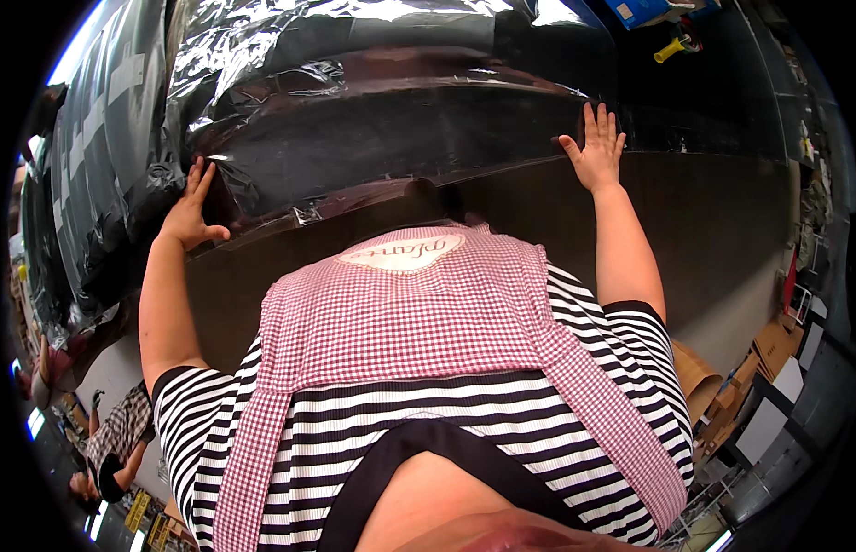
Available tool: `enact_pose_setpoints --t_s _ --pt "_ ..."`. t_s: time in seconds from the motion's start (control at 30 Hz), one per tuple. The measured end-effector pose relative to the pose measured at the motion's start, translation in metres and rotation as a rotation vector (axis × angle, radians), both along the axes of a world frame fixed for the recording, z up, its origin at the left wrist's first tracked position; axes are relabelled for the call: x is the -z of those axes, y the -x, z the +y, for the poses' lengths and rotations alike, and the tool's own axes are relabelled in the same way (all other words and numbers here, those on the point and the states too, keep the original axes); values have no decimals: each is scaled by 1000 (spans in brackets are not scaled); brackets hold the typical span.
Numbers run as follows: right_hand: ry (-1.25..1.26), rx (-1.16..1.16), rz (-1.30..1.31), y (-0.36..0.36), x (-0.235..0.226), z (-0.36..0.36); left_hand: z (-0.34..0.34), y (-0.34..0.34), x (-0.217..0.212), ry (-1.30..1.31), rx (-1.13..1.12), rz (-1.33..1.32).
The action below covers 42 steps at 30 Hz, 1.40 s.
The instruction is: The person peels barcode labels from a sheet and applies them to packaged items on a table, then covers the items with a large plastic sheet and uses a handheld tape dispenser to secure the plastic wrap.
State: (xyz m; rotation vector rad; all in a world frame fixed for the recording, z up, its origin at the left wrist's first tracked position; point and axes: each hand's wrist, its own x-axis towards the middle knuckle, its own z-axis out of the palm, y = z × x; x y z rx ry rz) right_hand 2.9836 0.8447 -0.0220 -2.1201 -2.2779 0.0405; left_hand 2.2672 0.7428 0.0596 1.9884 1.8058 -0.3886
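A large dark, flat-sided bundle under shiny clear plastic film lies across the dark work surface in front of me. My left hand rests at the bundle's left end, fingers stretched and thumb spread, beside crumpled film. At its right end my right hand lies flat with the fingers apart, touching the end of the bundle or the surface by it. Neither hand holds anything. What is inside the film cannot be made out.
Grey plastic-wrapped packages with strips of tape stand close on the left. A blue box and a yellow-handled tool lie at the far right of the surface. Cardboard stands at the lower right. Another person is at the lower left.
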Motion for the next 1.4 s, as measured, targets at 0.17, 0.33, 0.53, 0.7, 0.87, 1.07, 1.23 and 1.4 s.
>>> enact_pose_setpoints --t_s 0.17,0.33,0.53,0.7,0.87,1.07,1.23,1.4 --pt "-7 -73 -34 -2 -5 -10 10 -16 4 4 -53 21" --pt "-69 -128 8 -5 -13 -26 13 -29 -1 45 -101 134" --pt "-1 -183 -49 -22 -36 -21 24 -57 -13 217 -206 380" --pt "-189 -363 467 -40 -103 64 20 -69 -1 239 -317 527" --pt "-92 -213 1069 36 -133 240 60 -149 -8 -520 -419 -42" --pt "-181 -239 853 133 -75 528 91 -250 58 -640 -601 -125" --pt "-317 -142 220 152 -66 691 101 -258 57 -472 -608 58" --pt "-154 -132 -309 180 -52 798 102 -256 63 -461 -596 82"
